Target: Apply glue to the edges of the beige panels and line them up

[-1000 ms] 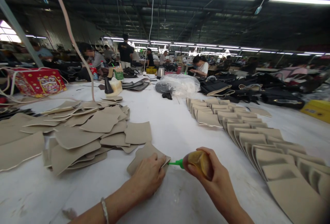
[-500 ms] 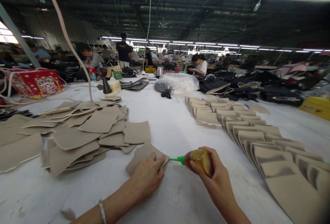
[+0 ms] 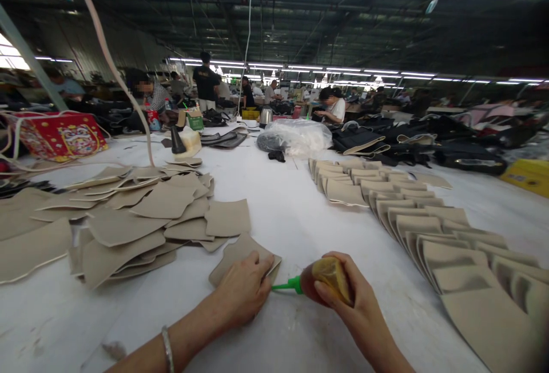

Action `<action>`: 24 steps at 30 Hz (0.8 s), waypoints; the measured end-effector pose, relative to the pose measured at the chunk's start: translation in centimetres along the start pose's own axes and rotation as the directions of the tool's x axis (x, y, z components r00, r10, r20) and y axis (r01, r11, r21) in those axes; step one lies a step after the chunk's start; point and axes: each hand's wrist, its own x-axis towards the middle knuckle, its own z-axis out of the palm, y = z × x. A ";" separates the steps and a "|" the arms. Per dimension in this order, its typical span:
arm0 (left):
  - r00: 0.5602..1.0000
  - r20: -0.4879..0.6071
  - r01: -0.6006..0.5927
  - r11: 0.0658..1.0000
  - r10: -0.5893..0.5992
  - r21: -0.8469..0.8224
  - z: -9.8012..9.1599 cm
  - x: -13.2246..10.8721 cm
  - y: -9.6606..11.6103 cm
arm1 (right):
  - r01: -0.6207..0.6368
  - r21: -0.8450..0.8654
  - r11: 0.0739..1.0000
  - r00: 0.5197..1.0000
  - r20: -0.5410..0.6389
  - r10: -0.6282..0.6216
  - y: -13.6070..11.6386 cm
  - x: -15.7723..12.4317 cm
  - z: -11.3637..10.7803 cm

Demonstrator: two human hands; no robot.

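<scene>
In the fingers (image 3: 342,257) of the right hand (image 3: 359,296), closed firmly round its body: a squeeze bottle (image 3: 319,281), tipped sideways, amber-brown inside, green nozzle (image 3: 291,285) aimed left. Nozzle tip right at the left hand (image 3: 245,284); impossible to tell whether touching. Left fingers bent, close together, laid over the right part of a tan piece (image 3: 229,256); pinching or only pressing, hard to tell.

Under the left hand, on the white desk (image 3: 278,207), the tan piece, with one corner jutting past the fingertips towards the bottle. Just behind, the near edge of a loose pile (image 3: 150,198) of similar pieces. To the right, well apart from the pile, overlapping rows (image 3: 412,218) of more pieces, running out at lower right. Between pile and rows, a broad lane of desk, reaching back to a clear plastic bag (image 3: 300,135) with something dark inside.

On the red box (image 3: 60,135), a colourful cartoon print. Too small to read: marks on the yellow box (image 3: 527,175). Farther back, beside a black cone (image 3: 176,141), a yellowish-white container (image 3: 192,140), contents hard to tell; also a green carton (image 3: 194,120) and a metal kettle (image 3: 266,118).
</scene>
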 end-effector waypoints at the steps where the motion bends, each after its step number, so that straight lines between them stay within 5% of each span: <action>1: 1.000 0.006 -0.002 1.000 0.002 -0.005 -0.1 0.0 -0.1 | -0.009 0.015 1.000 1.000 0.002 0.009 0.1 -0.1 0.0; 5: 1.000 0.022 -0.015 1.000 0.015 -0.019 -0.2 0.0 -0.4 | -0.042 0.027 0.999 0.999 -0.029 0.043 0.1 -0.6 0.1; 9: 0.999 0.025 -0.039 0.999 0.040 -0.023 -0.2 0.0 -0.6 | -0.070 0.078 0.995 0.993 0.099 0.062 -0.2 -1.3 0.4; 14: 0.999 0.036 -0.029 0.999 0.029 -0.014 -0.4 -0.1 -0.6 | -0.073 0.074 0.995 0.997 0.015 0.072 -0.2 -2.0 0.6; 18: 0.998 0.044 -0.033 0.999 0.034 -0.024 -0.4 -0.2 -0.6 | -0.073 0.106 0.992 0.989 0.133 0.058 -0.1 -2.4 0.7; 24: 0.998 0.053 -0.022 0.999 0.023 -0.023 -0.4 -0.1 -0.5 | -0.078 0.110 0.991 0.997 0.031 0.075 -0.2 -2.6 0.8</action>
